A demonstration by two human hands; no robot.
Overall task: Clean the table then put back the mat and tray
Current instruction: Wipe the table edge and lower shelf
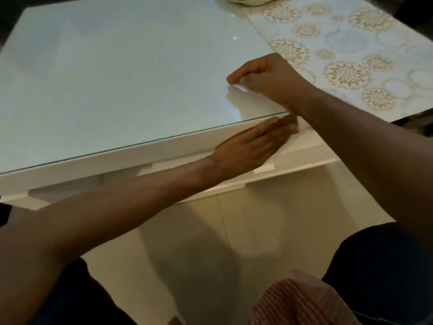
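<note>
The white table has a glass top. My right hand rests on the glass near the front edge, with its fingers curled over a small white wipe; only a corner of the wipe shows. My left hand lies flat, fingers straight, against the table's front edge just below the glass and below the right hand. The patterned mat, pale with gold flower rounds, lies on the right part of the table. The rim of a tray holding yellow items shows at the far edge.
Under the top runs a white lower shelf. Pale floor tiles lie below. My knees in dark cloth and a striped red-and-white cloth are at the bottom of the view.
</note>
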